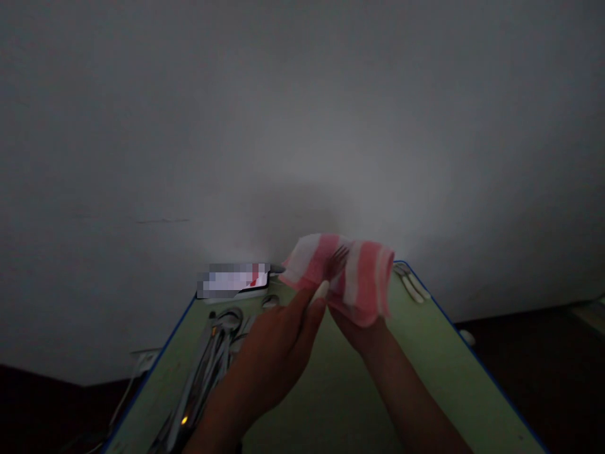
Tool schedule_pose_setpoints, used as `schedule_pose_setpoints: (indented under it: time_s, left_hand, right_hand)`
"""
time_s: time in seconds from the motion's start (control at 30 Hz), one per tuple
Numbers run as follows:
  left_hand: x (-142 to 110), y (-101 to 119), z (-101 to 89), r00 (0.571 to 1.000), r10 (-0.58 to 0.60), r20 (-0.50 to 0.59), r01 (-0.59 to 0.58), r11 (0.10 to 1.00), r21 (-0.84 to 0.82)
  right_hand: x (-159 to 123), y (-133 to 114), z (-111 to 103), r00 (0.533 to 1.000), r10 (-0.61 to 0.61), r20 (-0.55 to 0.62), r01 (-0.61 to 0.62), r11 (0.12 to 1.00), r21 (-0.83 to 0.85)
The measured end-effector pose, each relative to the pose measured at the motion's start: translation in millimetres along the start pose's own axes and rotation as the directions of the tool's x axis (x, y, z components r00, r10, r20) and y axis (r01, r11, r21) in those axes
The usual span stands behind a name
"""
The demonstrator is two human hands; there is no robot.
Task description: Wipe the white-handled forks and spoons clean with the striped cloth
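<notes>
My left hand [283,343] is closed around the pale handle of a fork [336,261], whose metal tines point up and to the right. A pink and white striped cloth [368,277] lies spread behind and around the fork head. Beneath the cloth is my right hand [362,328], its fingers hidden by the fabric, so how they are bent does not show. The cloth drapes over that hand, above the table. Whether the cloth presses on the tines I cannot tell.
On the green table [321,403] with blue edging, several spoons and other metal cutlery [217,353] lie at left. A lit phone or tablet [236,280] is at the back left. Pale-handled cutlery [413,287] rests at the back right. A grey wall [302,126] stands behind.
</notes>
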State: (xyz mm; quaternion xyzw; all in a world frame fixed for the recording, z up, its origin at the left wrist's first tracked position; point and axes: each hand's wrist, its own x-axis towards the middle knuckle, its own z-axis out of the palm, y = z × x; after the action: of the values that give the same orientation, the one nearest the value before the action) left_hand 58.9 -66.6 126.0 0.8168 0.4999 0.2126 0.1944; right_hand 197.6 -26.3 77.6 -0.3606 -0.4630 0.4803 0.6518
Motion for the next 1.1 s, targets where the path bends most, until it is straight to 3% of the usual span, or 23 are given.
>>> schedule_pose_setpoints:
  time_s: [0.23,0.53,0.83,1.1]
  left_hand:
    - [-1.4,7.6,6.4,0.993,0.083,0.085,-0.076,0.994,-0.080]
    - [-4.1,-1.9,-5.0,0.968,0.105,0.229,-0.110,0.994,0.007]
    - [6.8,-8.9,12.0,0.988,0.118,0.102,-0.120,0.993,0.015]
    - [3.2,-8.4,6.6,0.981,0.152,0.119,-0.157,0.987,0.042]
  right_hand:
    - [-0.9,-14.4,19.7,0.992,0.117,-0.041,-0.107,0.975,0.195]
    - [-0.6,-23.5,15.8,0.971,0.138,-0.193,-0.089,0.965,0.246]
    - [-7.0,-19.0,28.8,0.974,0.200,-0.107,-0.163,0.944,0.288]
    - [-4.4,-12.8,28.1,0.968,0.234,-0.087,-0.189,0.916,0.354]
